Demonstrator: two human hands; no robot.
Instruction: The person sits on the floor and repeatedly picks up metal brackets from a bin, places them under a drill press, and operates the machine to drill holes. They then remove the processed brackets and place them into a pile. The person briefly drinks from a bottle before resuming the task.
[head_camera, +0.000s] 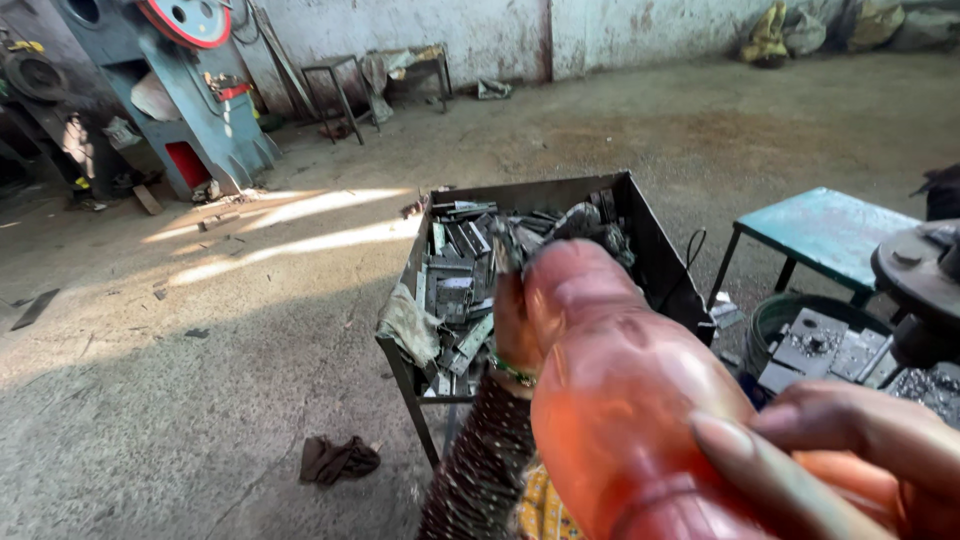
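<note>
A translucent orange-pink plastic bottle (620, 400) fills the lower middle of the view, very close to the camera, with its rounded end pointing away. My right hand (850, 440) comes in from the lower right and its fingers wrap the near part of the bottle. My left hand (512, 325), with a green bangle and a patterned sleeve, rises from below and grips the bottle's far end on its left side. The bottle partly hides its fingertips.
Behind the bottle stands a metal bin on legs (640, 235) full of grey metal scrap. A teal stool (820, 230), a round tub of metal parts (790, 320) and a dark machine part (920, 270) are at the right. A blue press (190, 90) stands far left; a rag (338, 460) lies on the floor.
</note>
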